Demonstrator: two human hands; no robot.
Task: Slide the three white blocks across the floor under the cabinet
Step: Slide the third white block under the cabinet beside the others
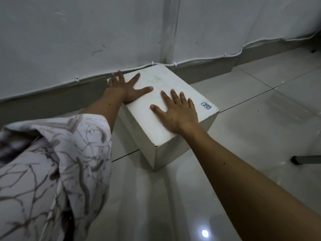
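One large white block (156, 122) rests on the glossy tiled floor, its far corner close to the wall's skirting. A small blue-edged label (206, 105) sits near its right top edge. My left hand (127, 87) lies flat on the block's far-left top, fingers spread, some fingertips over the far edge. My right hand (175, 111) presses flat on the middle of the top, fingers apart. Neither hand grips anything. Only this one block is in view, and no cabinet shows.
A white wall (86, 40) with a grey skirting (52, 101) runs behind the block, a white cable (199, 60) clipped along it. A dark furniture foot (297, 160) stands at the right edge. My patterned sleeve (52, 171) fills the lower left.
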